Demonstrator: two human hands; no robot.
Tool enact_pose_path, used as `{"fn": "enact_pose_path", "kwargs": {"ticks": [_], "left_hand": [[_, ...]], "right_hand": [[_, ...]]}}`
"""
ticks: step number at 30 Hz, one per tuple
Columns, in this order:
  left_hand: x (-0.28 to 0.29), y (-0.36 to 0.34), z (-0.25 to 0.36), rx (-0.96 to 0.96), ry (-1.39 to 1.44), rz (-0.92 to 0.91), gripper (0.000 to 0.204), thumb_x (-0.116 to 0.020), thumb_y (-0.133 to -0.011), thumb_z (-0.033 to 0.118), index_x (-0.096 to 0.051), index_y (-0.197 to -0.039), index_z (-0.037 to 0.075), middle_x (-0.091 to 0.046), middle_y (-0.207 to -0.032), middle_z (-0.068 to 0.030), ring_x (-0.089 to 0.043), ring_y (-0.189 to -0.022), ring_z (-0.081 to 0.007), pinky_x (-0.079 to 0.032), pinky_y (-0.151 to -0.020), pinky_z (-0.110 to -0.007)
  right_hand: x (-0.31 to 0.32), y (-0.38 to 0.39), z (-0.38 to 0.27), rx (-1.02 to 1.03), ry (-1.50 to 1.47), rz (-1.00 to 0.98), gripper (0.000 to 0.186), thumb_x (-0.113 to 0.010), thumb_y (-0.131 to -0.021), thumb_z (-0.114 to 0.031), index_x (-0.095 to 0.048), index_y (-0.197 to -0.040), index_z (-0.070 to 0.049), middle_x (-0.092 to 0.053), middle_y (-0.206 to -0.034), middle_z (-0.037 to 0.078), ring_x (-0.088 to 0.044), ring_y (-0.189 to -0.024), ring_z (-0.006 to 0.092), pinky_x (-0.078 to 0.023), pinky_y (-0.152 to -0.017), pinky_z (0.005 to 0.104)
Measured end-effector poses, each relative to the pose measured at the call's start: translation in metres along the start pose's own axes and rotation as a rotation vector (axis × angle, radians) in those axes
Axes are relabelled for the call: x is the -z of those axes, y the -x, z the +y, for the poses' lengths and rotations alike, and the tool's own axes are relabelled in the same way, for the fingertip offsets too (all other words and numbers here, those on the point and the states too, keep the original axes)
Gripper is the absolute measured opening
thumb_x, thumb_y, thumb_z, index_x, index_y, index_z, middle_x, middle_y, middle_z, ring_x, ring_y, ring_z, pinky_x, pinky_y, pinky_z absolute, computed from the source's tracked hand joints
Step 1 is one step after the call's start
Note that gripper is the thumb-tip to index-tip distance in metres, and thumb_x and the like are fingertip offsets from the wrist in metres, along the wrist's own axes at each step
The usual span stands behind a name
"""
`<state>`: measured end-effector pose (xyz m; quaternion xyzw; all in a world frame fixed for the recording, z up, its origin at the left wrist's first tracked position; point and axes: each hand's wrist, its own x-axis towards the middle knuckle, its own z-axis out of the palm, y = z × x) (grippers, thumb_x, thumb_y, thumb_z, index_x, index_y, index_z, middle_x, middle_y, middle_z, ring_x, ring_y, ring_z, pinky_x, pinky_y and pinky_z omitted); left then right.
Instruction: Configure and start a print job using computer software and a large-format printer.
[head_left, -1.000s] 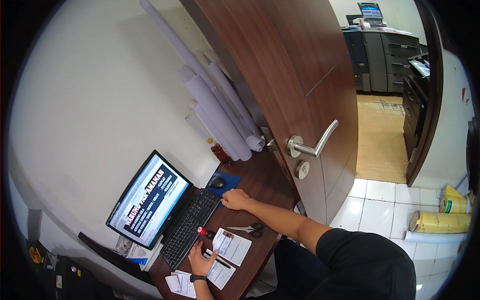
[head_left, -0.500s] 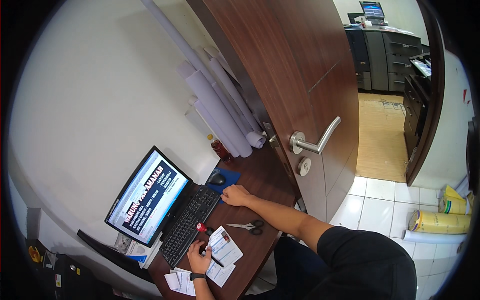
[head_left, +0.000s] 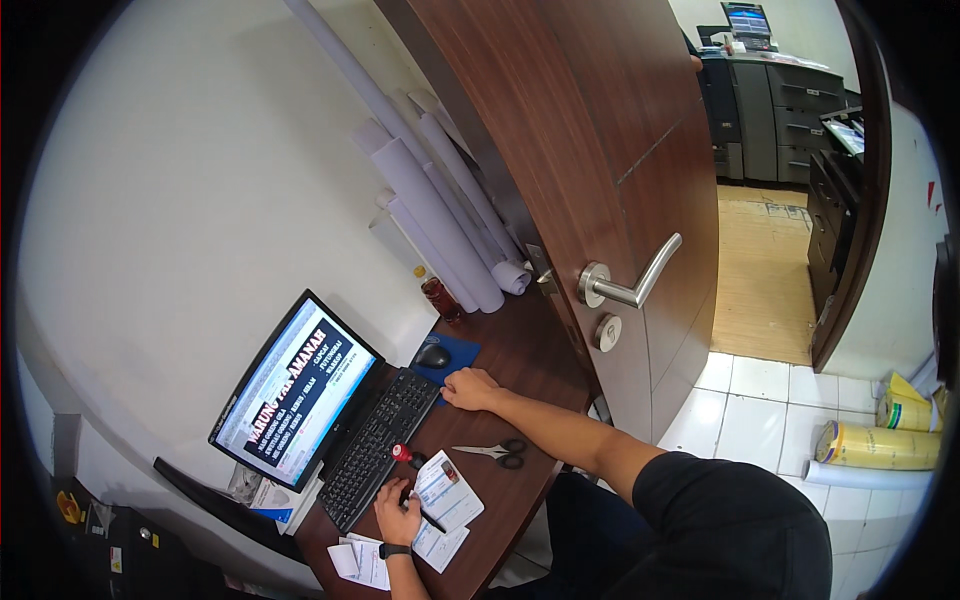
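Note:
My left hand [head_left: 398,516], a dark watch on its wrist, rests at the near end of the black keyboard [head_left: 380,435]. Its fingers are curled around a black pen [head_left: 433,521], which sticks out over a printed form pad [head_left: 447,492]. A second pad of slips [head_left: 369,564] lies by that wrist. My right hand [head_left: 468,388] lies loosely closed on the desk between the keyboard and the blue mouse pad [head_left: 462,352], with nothing visible in it. Past the form pad are a red-topped stamp [head_left: 401,452] and black-handled scissors [head_left: 497,453].
A lit monitor [head_left: 297,395] stands behind the keyboard. A mouse [head_left: 433,356], a bottle of dark red liquid [head_left: 440,297] and tall paper rolls [head_left: 440,220] are at the far end. An open wooden door [head_left: 600,150] borders the desk. Someone's hand [head_left: 696,63] shows beyond it.
Part of another person has come into view at the door's far edge. My left hand has shifted very slightly; the right hand stays in place.

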<state>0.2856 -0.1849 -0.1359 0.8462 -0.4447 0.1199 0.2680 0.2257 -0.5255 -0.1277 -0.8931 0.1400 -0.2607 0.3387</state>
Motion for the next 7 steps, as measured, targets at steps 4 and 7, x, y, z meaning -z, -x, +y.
{"fn": "enact_pose_path", "kwargs": {"ticks": [4, 7], "left_hand": [[0.0004, 0.0, 0.0023, 0.009, -0.037, -0.007, 0.039, -0.068, -0.081, 0.015, -0.072, -0.118, 0.003, -0.065, -0.127, -0.018, -0.059, -0.12, -0.0376, -0.043, -0.107, -0.044], [0.0009, -0.0006, 0.0014, 0.053, -0.027, -0.05, 0.042, -0.069, -0.081, 0.02, -0.071, -0.12, 0.005, -0.064, -0.131, -0.0158, -0.057, -0.125, -0.0352, -0.04, -0.109, -0.046]], "right_hand": [[0.0004, 0.0003, -0.0012, -0.001, 0.004, -0.005, 0.034, -0.061, -0.094, -0.034, -0.072, -0.087, -0.003, -0.073, -0.093, 0.024, -0.07, -0.092, 0.0425, -0.055, -0.084, 0.0524], [0.0007, 0.0002, -0.0014, -0.023, 0.009, -0.018, 0.035, -0.061, -0.094, -0.036, -0.072, -0.087, -0.003, -0.073, -0.092, 0.024, -0.07, -0.092, 0.0425, -0.055, -0.084, 0.0525]]}}
